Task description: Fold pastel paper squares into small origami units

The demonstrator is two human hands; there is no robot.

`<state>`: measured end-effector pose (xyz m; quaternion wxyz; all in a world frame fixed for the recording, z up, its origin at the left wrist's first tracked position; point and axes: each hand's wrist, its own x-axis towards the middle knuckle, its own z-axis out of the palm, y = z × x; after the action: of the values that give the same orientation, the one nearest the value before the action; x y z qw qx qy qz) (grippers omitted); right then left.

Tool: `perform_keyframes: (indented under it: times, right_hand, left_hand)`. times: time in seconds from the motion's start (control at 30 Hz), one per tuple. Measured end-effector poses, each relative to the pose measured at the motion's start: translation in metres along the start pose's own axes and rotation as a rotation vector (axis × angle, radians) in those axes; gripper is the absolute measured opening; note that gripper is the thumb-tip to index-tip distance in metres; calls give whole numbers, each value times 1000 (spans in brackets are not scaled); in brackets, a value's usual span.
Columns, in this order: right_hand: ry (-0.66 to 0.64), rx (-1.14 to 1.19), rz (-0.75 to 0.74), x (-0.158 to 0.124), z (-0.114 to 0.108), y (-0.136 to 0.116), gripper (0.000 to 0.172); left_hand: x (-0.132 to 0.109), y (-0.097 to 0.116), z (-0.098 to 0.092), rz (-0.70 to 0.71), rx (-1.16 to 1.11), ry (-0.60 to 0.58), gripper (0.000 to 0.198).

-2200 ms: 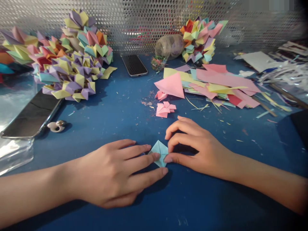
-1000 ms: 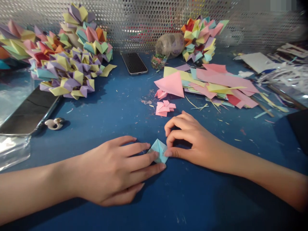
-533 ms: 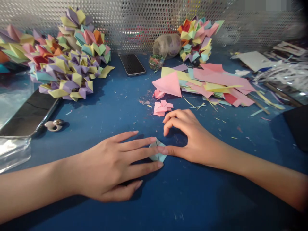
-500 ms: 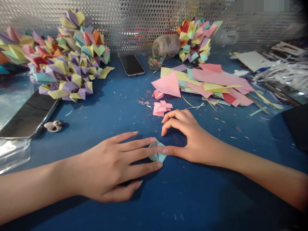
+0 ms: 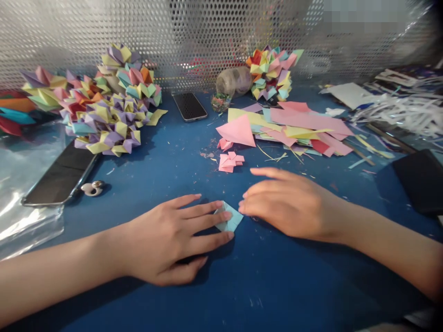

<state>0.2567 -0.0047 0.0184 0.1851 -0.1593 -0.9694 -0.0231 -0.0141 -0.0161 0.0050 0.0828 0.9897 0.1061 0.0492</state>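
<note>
A small folded light blue paper (image 5: 235, 216) lies on the blue table, one pointed corner facing right. My left hand (image 5: 173, 237) rests flat with its fingers spread, and the fingertips press on the left part of this paper. Just right of the paper's tip is my right hand (image 5: 289, 203), apart from it and holding nothing. Its fingers are loosely bent, with one stretched out at the top. Beyond the hands sit a small pink folded paper piece (image 5: 230, 162) and a larger pink paper triangle (image 5: 238, 131).
Colourful origami clusters (image 5: 110, 120) fill the back left, near a large phone (image 5: 64, 170) and a white ring-shaped item (image 5: 92, 187). Another phone (image 5: 189, 107) lies at the back. Paper strips (image 5: 311, 122) pile up beside shredded white paper (image 5: 398, 108). A dark object (image 5: 418, 182) is at right.
My right hand has lifted its thumb off the blue paper and drawn right, turning its back upward. The paper's right corner now shows flat. The camera view has shifted slightly.
</note>
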Motion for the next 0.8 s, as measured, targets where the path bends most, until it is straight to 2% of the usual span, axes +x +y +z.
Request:
perform_keyframes:
  times: [0.13, 0.2, 0.27, 0.3, 0.33, 0.4, 0.47, 0.6, 0.7, 0.8]
  right_hand:
    - [4, -255, -282, -1, 4, -13, 18]
    - [40, -277, -323, -2, 8, -11, 16]
    - [108, -179, -228, -1, 12, -6, 13]
    - [141, -81, -126, 1, 14, -3, 12]
    - [170, 28, -4, 4, 15, 0, 12]
    - [288, 245, 333, 15, 17, 6, 7]
    - [396, 448, 573, 29, 19, 12, 9]
    - [464, 777, 746, 57, 28, 28, 16]
    - [516, 796, 767, 69, 39, 39, 16]
    - [492, 702, 707, 75, 47, 46, 11]
  left_hand:
    - [-1, -3, 0, -15, -85, 7, 49]
    - [-1, -5, -1, -59, -179, 45, 49]
    - [1, -5, -2, -152, -301, 105, 48]
    - [3, -5, -3, -219, -372, 157, 47]
    - [5, -5, -5, -298, -455, 226, 47]
    - [12, -5, -8, -457, -649, 390, 46]
    - [19, -9, -12, -570, -853, 533, 43]
    - [30, -28, -16, -708, -1137, 674, 30]
    - [32, -48, -12, -776, -1197, 772, 31]
    - [30, -62, -5, -807, -1223, 845, 33]
